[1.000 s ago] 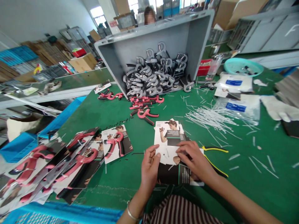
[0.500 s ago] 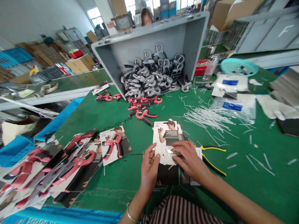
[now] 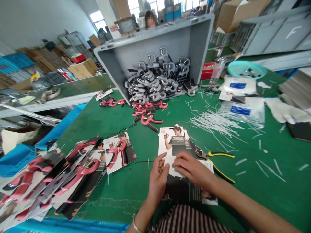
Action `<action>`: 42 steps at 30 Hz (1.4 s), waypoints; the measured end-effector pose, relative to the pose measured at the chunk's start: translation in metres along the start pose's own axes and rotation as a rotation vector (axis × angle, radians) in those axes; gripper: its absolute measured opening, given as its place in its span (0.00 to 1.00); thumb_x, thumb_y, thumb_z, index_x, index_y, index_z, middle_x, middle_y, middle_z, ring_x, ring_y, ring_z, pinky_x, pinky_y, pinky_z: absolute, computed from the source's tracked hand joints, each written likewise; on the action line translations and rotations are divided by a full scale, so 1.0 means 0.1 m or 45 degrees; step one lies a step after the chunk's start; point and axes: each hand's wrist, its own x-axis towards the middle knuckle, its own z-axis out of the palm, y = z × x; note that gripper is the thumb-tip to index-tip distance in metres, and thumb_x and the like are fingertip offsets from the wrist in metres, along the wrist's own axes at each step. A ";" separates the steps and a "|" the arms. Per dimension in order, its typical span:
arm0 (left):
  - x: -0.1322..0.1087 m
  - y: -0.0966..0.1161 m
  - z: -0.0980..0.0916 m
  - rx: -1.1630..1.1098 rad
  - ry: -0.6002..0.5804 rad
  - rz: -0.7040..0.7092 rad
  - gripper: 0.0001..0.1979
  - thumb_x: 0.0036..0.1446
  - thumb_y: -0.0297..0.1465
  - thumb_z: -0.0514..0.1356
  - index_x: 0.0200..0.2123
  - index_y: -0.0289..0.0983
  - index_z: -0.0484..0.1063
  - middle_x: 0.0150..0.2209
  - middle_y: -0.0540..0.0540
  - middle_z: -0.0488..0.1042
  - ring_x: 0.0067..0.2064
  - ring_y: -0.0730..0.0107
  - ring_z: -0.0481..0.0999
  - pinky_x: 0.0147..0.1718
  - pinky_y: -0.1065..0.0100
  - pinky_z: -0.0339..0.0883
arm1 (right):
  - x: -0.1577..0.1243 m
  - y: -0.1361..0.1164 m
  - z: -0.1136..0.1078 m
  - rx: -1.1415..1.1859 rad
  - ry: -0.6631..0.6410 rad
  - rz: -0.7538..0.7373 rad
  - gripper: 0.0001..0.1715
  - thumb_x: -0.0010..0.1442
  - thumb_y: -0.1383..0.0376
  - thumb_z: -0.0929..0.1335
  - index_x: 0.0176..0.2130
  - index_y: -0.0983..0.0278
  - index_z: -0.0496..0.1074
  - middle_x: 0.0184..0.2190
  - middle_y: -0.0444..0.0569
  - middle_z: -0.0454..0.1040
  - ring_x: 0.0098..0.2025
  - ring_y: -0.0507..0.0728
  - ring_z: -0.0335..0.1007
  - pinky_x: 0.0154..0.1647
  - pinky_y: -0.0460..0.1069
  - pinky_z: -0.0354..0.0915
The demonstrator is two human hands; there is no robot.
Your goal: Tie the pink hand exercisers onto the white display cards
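Brings the printed card (image 3: pixel 177 187) nearer the striped clothing (image 3: pixel 191 220) than half a second ago, baring the head of the yellow-handled pliers (image 3: pixel 206 155) just beside. Keeps that card low over the green bench (image 3: pixel 247 200), overlapping other printed cards (image 3: pixel 179 149). Holds its left edge in the closed grip of the left hand (image 3: pixel 157 178); sets the right hand (image 3: pixel 191 166), fingertips bunched, against its white part, too hidden to tell pinching from pressing. Seems to be at close fingertip work there, probably calling for a steady left hold and small, exact movement on the right. Leaves a carded pink exerciser (image 3: pixel 121 149) to the left, white ties (image 3: pixel 211 121) to the right, grey exercisers (image 3: pixel 154 82) heaped beyond in the tipped crate (image 3: pixel 201 42).
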 end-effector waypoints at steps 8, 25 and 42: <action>-0.01 0.01 0.01 0.043 0.041 -0.006 0.21 0.58 0.37 0.61 0.53 0.39 0.66 0.34 0.49 0.71 0.34 0.71 0.70 0.32 0.71 0.63 | 0.01 -0.04 0.01 -0.170 -0.058 0.064 0.10 0.70 0.64 0.60 0.41 0.63 0.68 0.38 0.50 0.67 0.41 0.57 0.65 0.45 0.51 0.64; -0.05 -0.02 0.00 0.007 0.003 -0.057 0.20 0.58 0.36 0.61 0.53 0.40 0.66 0.32 0.50 0.72 0.33 0.70 0.72 0.35 0.70 0.65 | -0.07 -0.12 0.07 -0.147 -0.124 0.061 0.12 0.71 0.64 0.57 0.39 0.63 0.67 0.37 0.50 0.68 0.40 0.56 0.64 0.43 0.50 0.63; -0.11 -0.01 0.01 0.070 -0.026 0.008 0.14 0.59 0.31 0.59 0.49 0.39 0.68 0.51 0.43 0.73 0.56 0.61 0.70 0.57 0.61 0.59 | -0.16 -0.36 0.12 -0.090 -0.205 0.061 0.09 0.69 0.68 0.59 0.35 0.62 0.63 0.36 0.48 0.68 0.37 0.55 0.63 0.39 0.49 0.60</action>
